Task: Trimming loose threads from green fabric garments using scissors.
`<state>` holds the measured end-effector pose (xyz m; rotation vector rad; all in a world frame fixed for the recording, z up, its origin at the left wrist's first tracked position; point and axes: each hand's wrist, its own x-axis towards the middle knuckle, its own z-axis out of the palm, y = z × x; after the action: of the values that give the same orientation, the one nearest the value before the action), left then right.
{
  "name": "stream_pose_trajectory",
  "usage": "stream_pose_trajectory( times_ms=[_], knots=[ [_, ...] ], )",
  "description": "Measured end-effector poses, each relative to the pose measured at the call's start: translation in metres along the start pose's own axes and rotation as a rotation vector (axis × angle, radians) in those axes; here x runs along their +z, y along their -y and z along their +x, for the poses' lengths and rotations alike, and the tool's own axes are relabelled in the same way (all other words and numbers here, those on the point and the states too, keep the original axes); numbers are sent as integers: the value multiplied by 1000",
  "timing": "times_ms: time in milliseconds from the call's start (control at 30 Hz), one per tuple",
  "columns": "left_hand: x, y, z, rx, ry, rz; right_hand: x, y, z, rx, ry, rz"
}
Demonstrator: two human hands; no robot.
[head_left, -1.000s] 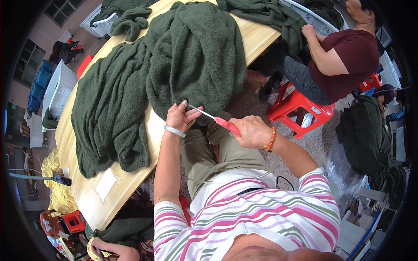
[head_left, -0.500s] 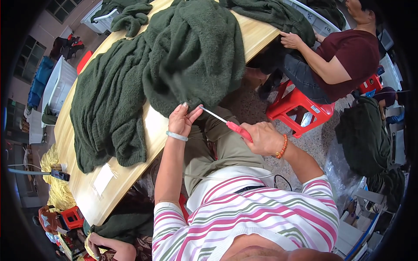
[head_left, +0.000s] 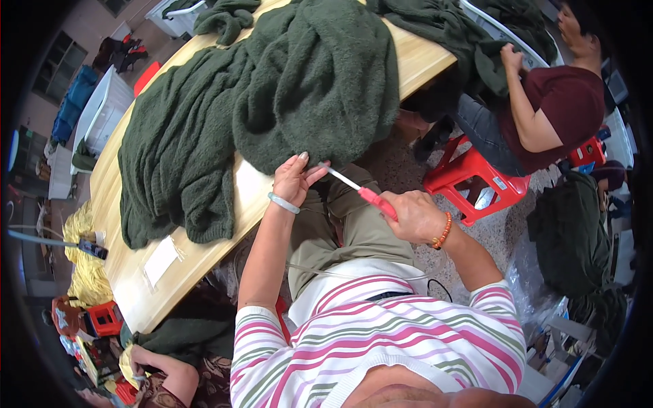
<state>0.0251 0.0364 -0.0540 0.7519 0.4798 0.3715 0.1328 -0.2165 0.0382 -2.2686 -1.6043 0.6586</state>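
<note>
A dark green fuzzy knit garment (head_left: pixel 320 88) is bunched over the table edge and hangs down towards my lap. At its lower edge, my left hand (head_left: pixel 294 179) pinches the knit between thumb and fingers; a pale bracelet is on that wrist. My right hand (head_left: pixel 416 219) is wrapped round the red handle of a thin-shafted tool (head_left: pixel 373 198). The shaft is pale and points at the garment edge, reaching my left fingertips. Its very tip is hard to make out there. A second dark green knit piece (head_left: pixel 180 149) lies beside it on the left.
The light wooden table (head_left: pixel 136 294) carries a white paper sheet (head_left: pixel 160 261). At right, a person in a maroon top (head_left: pixel 561 102) sits on a red stool (head_left: pixel 476 187). White bins (head_left: pixel 109 102) and a dark green pile (head_left: pixel 571 224) stand around. Another person's arm shows lower left.
The whole view has shifted slightly. My hands keep nearly the same hold, with the tool still at the garment edge. The person at right has raised a hand, lifting green knit.
</note>
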Motion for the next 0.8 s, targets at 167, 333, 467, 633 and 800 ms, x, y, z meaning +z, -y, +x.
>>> stream_pose_trajectory(
  times_ms=[167, 333, 467, 633, 800],
  knots=[
    [-1, 4, 4, 12, 41, -9, 0, -2, -7, 52, 3, 15],
    [23, 6, -10, -90, 32, -11, -3, -25, -4, 102, -174, 215],
    [42, 14, -27, -171, 234, 237, 5, -42, 7, 85, -258, 382],
    [-1, -12, -22, 507, -348, 673, 1, -53, 8, 107, -258, 391],
    [11, -30, -28, 1006, -375, 1421, 5, -60, 19, 141, -310, 452]
  ],
)
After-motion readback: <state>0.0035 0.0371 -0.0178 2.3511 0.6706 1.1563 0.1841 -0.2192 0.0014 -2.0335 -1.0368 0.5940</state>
